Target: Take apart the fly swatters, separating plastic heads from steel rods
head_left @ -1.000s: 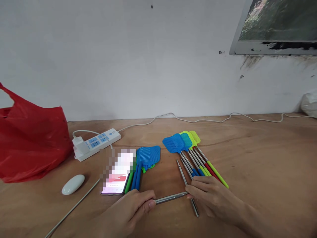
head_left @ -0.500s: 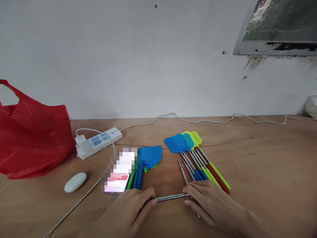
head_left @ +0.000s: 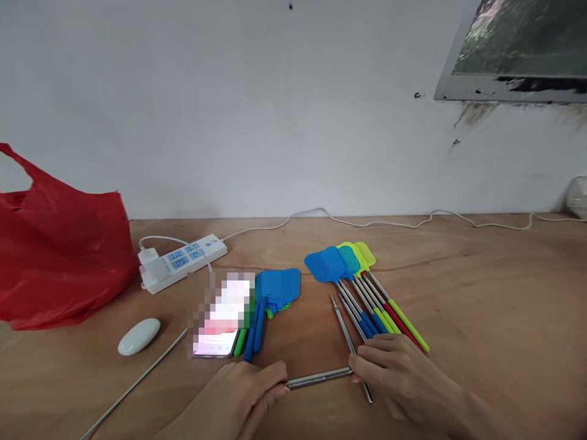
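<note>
At the near edge of the tabletop (head_left: pixel 481 293), left hand (head_left: pixel 238 397) and right hand (head_left: pixel 398 379), both partly cut off, each pinch an end of a metal rod (head_left: pixel 318 378). Beyond lie colourful fly swatters (head_left: pixel 362 287); a phone (head_left: pixel 222 315) is blurred.

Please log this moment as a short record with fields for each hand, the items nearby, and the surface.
left hand: left hand pinches one end of a metal rod
right hand: right hand grips the rod's other end, lying over a second rod
rod position: level, low over the wooden table
right group: fly swatters fanned side by side, blue, green and red handles
left group: blue swatters beside a phone
elsewhere: power strip, red bag, white oval object
</note>
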### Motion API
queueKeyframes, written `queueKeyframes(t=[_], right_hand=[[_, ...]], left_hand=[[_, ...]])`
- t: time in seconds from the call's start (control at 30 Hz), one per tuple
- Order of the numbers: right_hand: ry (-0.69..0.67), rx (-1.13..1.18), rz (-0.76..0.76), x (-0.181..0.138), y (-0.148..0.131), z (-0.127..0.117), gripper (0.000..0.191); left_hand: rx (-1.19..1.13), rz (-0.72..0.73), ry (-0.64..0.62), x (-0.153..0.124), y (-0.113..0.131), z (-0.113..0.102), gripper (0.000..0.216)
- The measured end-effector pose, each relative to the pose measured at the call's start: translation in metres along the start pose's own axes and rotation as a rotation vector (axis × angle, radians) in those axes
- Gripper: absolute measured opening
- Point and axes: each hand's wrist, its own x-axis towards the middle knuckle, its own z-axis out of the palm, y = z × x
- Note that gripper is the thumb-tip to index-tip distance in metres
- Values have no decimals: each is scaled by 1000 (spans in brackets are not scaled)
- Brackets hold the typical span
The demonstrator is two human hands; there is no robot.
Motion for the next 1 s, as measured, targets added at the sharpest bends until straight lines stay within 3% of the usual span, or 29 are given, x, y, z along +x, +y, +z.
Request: queueKeyframes(t=[0.2, 0.57, 0.67, 0.8, 1.0], right_hand=[[42, 7, -9, -5, 0, 2, 25], [-112, 204, 153, -12, 10, -5, 33], [-221, 251, 257, -13, 9, -6, 37], [-320, 339, 509, -7, 1, -16, 46], [-390, 668, 691, 8, -4, -32, 59]], left_hand=[[-48, 16, -3, -4, -3, 1, 41], [165, 25, 38, -7, 9, -15, 37], [268, 88, 93, -3, 2, -11, 41], [456, 203, 208, -1, -8, -9, 50], [554, 369, 365, -2, -11, -15, 39]])
